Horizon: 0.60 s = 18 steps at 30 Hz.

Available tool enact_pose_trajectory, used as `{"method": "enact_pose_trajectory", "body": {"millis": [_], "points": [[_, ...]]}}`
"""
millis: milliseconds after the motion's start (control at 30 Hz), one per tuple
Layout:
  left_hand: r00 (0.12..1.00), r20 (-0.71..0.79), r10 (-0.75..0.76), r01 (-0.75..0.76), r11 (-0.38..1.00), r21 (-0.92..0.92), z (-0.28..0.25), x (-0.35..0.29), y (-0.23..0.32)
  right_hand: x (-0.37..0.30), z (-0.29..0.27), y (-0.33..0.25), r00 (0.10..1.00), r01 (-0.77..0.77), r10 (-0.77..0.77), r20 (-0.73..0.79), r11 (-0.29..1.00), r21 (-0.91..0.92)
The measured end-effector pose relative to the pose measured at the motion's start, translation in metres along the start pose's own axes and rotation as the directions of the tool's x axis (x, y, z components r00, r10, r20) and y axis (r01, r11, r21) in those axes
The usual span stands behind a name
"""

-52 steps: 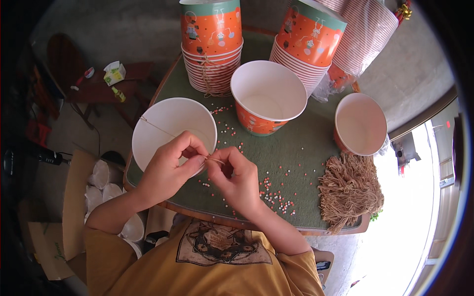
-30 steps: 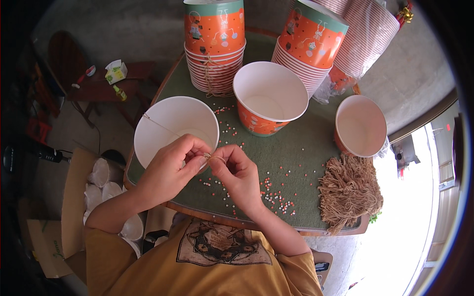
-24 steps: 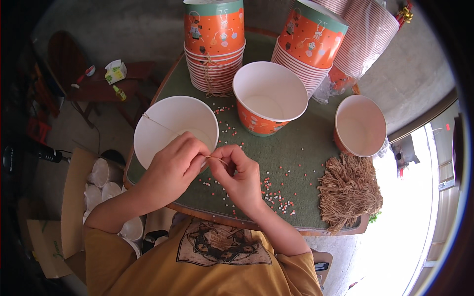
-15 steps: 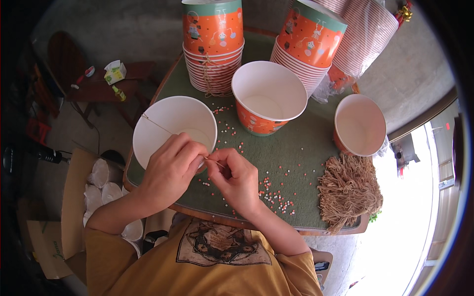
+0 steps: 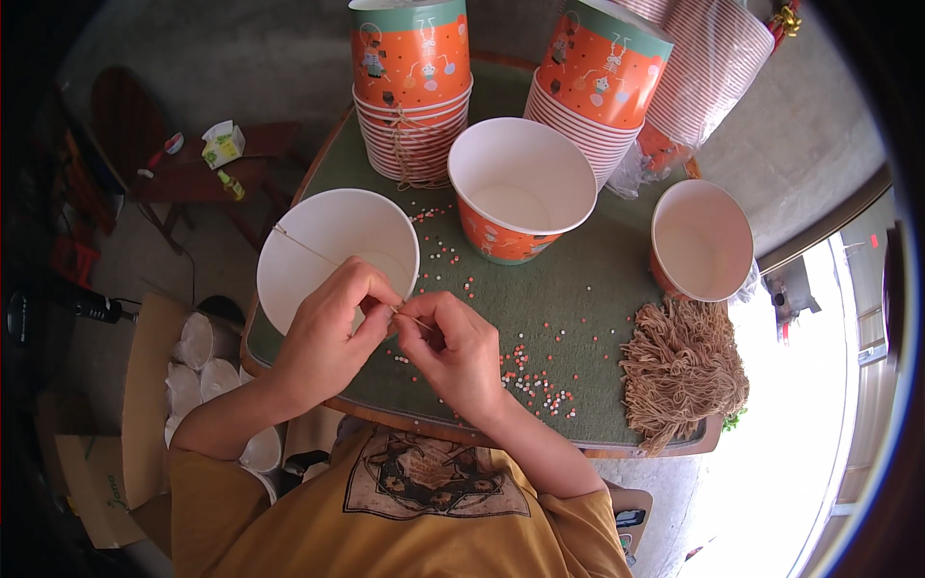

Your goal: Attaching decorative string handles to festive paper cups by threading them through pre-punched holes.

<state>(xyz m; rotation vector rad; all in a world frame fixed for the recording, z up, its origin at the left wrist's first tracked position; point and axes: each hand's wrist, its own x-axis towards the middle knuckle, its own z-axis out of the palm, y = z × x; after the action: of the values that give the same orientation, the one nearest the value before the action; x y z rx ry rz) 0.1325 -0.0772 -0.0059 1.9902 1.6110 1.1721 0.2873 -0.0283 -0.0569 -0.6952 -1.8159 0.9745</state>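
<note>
A thin brown string [image 5: 306, 247] runs from the rim of a white-lined paper bucket [image 5: 318, 226] at the left, across its mouth and into my fingers. My left hand [image 5: 332, 332] pinches the string at the bucket's near right side. Close against it, my right hand [image 5: 453, 352] grips the string between thumb and curled forefinger. The fingertips of both hands almost touch, and a short piece of string shows between them. Whether a bead is on it is too small to tell. Small orange and white beads [image 5: 540, 385] lie scattered beside my right hand.
Two more open paper buckets, one in the middle [image 5: 525, 183] and one at right [image 5: 703, 241], stand on the green table [image 5: 568, 299]. Tall stacks of upturned buckets [image 5: 409, 67] rise behind. A bundle of brown strings [image 5: 684, 376] hangs over the right front edge.
My left thumb and forefinger have spread a little apart behind their tips. Both hands have shifted very slightly left, still on the string.
</note>
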Motion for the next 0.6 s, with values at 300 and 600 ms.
{"method": "enact_pose_trajectory", "body": {"millis": [300, 600], "points": [[0.988, 0.095, -0.124, 0.143, 0.965, -0.219, -0.003, 0.002, 0.002, 0.003, -0.002, -0.001, 0.957, -0.288, 0.270, 0.102, 0.872, 0.397], [0.952, 0.230, -0.200, 0.280, 0.872, -0.402, -0.007, 0.009, -0.006, 0.000, -0.003, 0.000, 0.996, -0.087, 0.088, -0.029, 0.996, 0.020]]}}
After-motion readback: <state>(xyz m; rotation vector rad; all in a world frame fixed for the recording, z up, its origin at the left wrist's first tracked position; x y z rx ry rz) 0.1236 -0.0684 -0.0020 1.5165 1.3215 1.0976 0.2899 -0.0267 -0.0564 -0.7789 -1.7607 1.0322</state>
